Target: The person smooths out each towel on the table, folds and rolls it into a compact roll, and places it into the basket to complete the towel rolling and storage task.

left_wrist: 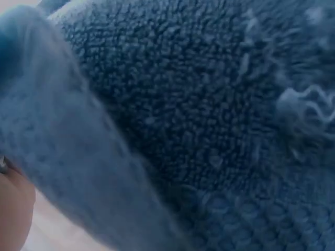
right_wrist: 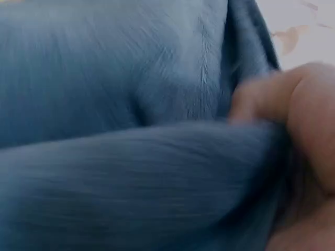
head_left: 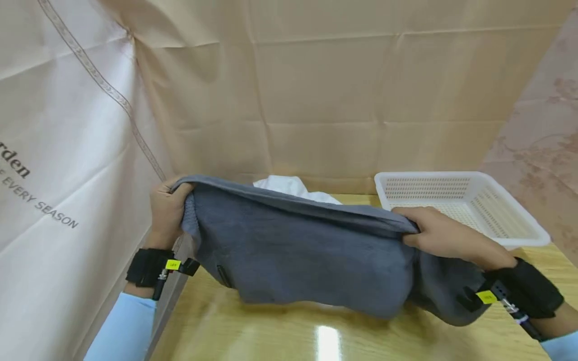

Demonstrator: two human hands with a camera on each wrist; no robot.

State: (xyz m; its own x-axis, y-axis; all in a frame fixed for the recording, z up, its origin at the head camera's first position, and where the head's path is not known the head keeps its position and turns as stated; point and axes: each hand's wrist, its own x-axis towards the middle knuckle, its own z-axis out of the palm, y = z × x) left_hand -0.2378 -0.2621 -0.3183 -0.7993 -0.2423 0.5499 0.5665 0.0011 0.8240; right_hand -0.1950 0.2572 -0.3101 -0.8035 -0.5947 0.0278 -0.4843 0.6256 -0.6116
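Observation:
A dark grey towel [head_left: 298, 250] hangs stretched between my two hands above the table. My left hand [head_left: 168, 208] grips its upper left corner, thumb over the edge. On the other side my right hand [head_left: 440, 233] pinches the upper edge, and more of the cloth droops below and beyond that wrist. Close up in the left wrist view, the towel [left_wrist: 172, 104] has looped pile, a dimpled band and some loose threads. Folds of the towel [right_wrist: 120, 178] fill most of the right wrist view, with the right fingers [right_wrist: 272, 99] curled at the fold.
Behind the towel a white cloth [head_left: 293, 188] partly shows. A white perforated basket [head_left: 519, 220] stands at the back right of the wooden table [head_left: 217, 331]. Draped sheeting [head_left: 316, 90] rises at the back, with more fabric along both sides.

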